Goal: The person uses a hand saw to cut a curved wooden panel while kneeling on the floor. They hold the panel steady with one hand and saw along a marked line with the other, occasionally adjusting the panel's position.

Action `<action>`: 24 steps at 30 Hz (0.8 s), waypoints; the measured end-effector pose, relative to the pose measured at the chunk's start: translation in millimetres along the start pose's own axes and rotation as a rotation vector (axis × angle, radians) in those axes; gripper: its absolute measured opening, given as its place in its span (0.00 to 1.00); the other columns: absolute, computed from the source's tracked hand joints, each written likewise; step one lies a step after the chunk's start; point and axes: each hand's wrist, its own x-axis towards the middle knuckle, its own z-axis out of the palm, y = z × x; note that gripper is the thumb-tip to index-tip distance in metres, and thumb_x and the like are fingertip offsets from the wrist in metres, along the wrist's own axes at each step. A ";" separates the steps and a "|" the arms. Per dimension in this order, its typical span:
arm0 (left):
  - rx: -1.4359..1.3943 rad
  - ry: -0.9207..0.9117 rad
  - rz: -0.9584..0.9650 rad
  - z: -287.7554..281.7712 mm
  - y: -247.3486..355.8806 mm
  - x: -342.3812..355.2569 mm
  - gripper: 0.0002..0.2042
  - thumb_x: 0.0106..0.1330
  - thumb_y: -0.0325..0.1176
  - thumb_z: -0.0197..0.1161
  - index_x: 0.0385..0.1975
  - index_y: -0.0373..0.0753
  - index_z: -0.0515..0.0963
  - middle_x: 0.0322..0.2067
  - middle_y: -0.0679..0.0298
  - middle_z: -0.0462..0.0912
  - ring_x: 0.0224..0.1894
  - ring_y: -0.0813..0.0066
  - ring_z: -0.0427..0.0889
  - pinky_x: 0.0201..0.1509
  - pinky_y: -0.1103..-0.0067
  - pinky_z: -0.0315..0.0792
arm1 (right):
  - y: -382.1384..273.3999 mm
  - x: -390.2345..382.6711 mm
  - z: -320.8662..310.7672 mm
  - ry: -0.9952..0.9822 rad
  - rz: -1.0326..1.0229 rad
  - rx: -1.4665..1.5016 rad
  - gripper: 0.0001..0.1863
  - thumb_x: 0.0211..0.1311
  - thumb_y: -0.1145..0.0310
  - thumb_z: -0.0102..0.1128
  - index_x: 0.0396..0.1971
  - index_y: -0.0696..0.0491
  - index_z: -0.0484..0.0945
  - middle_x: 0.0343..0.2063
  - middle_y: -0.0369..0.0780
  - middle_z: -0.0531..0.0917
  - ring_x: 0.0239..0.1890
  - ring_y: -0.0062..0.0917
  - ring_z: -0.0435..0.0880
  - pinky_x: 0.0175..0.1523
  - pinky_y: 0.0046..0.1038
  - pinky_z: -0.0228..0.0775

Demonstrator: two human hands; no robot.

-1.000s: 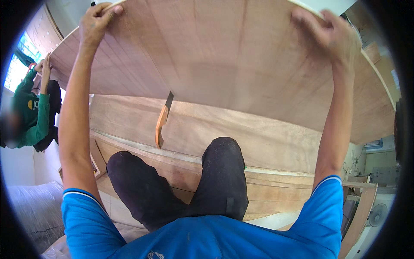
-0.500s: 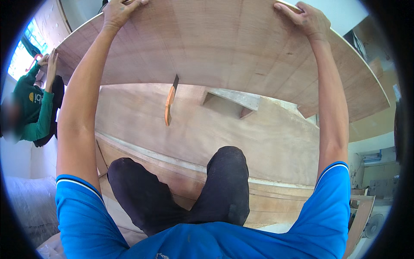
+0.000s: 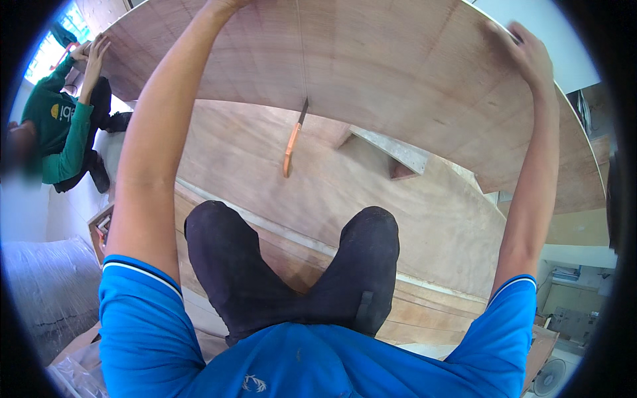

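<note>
A large plywood sheet (image 3: pixel 371 60) with a curved-looking outline stands tilted up before me. My left hand (image 3: pixel 229 4) is at its far edge, cut off by the top of the picture with its fingers out of sight. At the far right edge, my right hand (image 3: pixel 533 58) straddles the rim, thumb on the face and fingers outside, somewhat blurred. An orange-handled handsaw (image 3: pixel 291 147) points its dark blade at the sheet's near edge. A thin straight line runs up the sheet from the blade. Both arms are stretched out.
Beneath lies another wooden surface (image 3: pixel 232 149) with a grey-topped wooden piece (image 3: pixel 391 149) on it. At left, a person in a green top (image 3: pixel 63 136) has hands on the sheet's end. A plastic-wrapped bundle (image 3: pixel 50 285) stands lower left, a fan (image 3: pixel 549 377) lower right.
The view has shifted, so the saw and my knees sit higher and farther right. My left hand has slid mostly out of the top. My right hand has moved along the sheet's edge, blurring.
</note>
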 end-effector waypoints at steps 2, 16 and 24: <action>-0.030 -0.057 -0.041 -13.5 13.3 -1.6 0.33 0.58 0.68 0.72 0.34 0.35 0.88 0.36 0.47 0.90 0.45 0.43 0.87 0.52 0.53 0.76 | -66.7 31.7 -6.5 -0.015 -0.233 0.222 0.44 0.57 0.18 0.62 0.38 0.52 0.87 0.28 0.39 0.86 0.33 0.32 0.84 0.47 0.37 0.75; -0.312 -0.010 -0.310 -48.6 26.1 -156.6 0.26 0.68 0.52 0.72 0.59 0.40 0.81 0.56 0.49 0.81 0.58 0.51 0.79 0.60 0.58 0.72 | -308.9 85.1 13.2 -0.360 -0.282 -0.008 0.43 0.69 0.28 0.57 0.65 0.52 0.79 0.60 0.53 0.85 0.65 0.48 0.82 0.68 0.48 0.73; -0.606 -0.831 -0.940 37.0 83.4 -448.4 0.45 0.66 0.47 0.75 0.77 0.30 0.61 0.64 0.40 0.80 0.67 0.45 0.80 0.72 0.63 0.74 | -316.9 112.3 42.3 -0.239 -0.387 0.078 0.38 0.68 0.35 0.63 0.63 0.53 0.80 0.58 0.54 0.86 0.63 0.49 0.83 0.66 0.46 0.75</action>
